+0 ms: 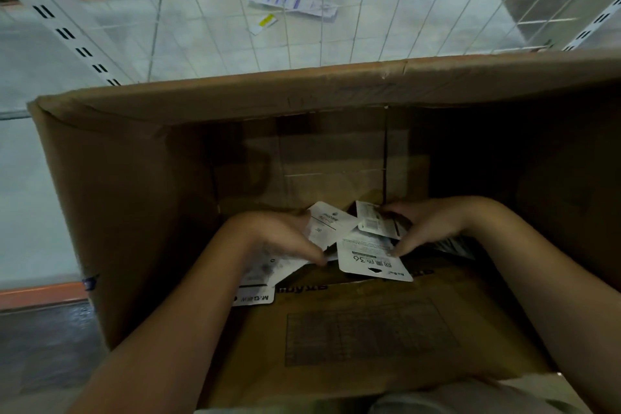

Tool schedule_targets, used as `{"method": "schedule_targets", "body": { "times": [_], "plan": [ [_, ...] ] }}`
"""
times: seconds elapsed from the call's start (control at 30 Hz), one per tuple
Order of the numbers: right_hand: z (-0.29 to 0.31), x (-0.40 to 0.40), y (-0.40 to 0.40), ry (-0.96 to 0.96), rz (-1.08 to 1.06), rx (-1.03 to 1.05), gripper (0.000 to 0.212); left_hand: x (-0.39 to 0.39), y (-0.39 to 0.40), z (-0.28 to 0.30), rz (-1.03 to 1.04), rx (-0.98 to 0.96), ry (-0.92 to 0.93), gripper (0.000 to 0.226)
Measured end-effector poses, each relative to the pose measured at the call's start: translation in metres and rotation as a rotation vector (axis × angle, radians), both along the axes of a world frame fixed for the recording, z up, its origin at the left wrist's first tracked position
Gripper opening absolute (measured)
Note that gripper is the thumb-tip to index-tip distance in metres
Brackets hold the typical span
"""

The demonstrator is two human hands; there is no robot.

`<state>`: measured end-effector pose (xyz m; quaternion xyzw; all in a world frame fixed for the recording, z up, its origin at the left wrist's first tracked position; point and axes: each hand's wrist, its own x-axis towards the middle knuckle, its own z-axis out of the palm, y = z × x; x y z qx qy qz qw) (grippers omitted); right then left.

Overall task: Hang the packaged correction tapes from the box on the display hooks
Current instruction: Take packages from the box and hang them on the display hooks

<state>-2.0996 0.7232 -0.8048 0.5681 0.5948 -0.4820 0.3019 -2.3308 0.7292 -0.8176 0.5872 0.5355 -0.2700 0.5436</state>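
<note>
Landmark: the large open brown cardboard box (141, 212), seen from above by the head camera.

Both hands are inside the box, near its bottom. The left hand (285, 239) has its fingers curled over a stack of white carded correction-tape packages (331, 223) at the box centre; its grip is narrow, closed on the cards. One further white card with dark lettering (255, 296) lies under the left wrist, against the near inner flap of the box.

The right hand (433, 223) pinches a white card printed "36" with a hang hole (366, 260) between thumb and fingers. A smaller white card with a barcode (373, 218) sits under its fingertips. The grip is narrow, closed on the card.

Beyond the far wall of the box stands a white wire grid panel (302, 10). Behind the grid, on the pale tiled floor (201, 30), lie a long white-and-blue package (292, 3) and a small yellow-and-white tag (263, 23). A white slotted upright (64, 32) runs beyond the box's far left corner.
</note>
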Motion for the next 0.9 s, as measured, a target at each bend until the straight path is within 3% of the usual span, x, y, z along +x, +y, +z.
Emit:
{"method": "schedule_targets", "body": {
  "times": [0.07, 0.17, 0.33, 0.53, 0.63, 0.73, 0.8, 0.9],
  "plan": [
    [-0.002, -0.001, -0.002, -0.059, 0.048, -0.003, 0.095, 0.0, -0.003, -0.001, -0.077, -0.028, 0.029, 0.096],
    [-0.004, -0.004, -0.007, -0.114, 0.113, 0.09, 0.093, -0.001, -0.003, 0.003, -0.089, 0.007, 0.018, 0.081],
    [0.001, -0.002, -0.002, -0.084, 0.048, 0.184, 0.059, -0.003, 0.011, 0.021, -0.069, 0.163, -0.026, 0.045],
    [0.005, -0.002, 0.003, -0.14, -0.02, 0.362, 0.025, -0.016, 0.02, 0.031, 0.212, 0.246, -0.115, 0.031],
    [0.009, -0.001, 0.011, -0.132, -0.033, 0.401, 0.016, -0.019, 0.025, 0.028, 0.513, 0.306, -0.276, 0.015],
    [0.008, 0.005, 0.017, 0.074, -0.274, 0.468, 0.024, -0.019, 0.03, 0.024, 0.777, 0.269, -0.442, 0.015],
    [0.009, 0.009, 0.019, 0.241, -0.469, 0.462, 0.028, -0.019, 0.032, 0.019, 0.843, 0.232, -0.5, 0.018],
    [0.008, 0.013, 0.022, 0.34, -0.651, 0.384, 0.025, -0.019, 0.033, 0.015, 0.958, 0.13, -0.515, 0.014]
  ]
}}
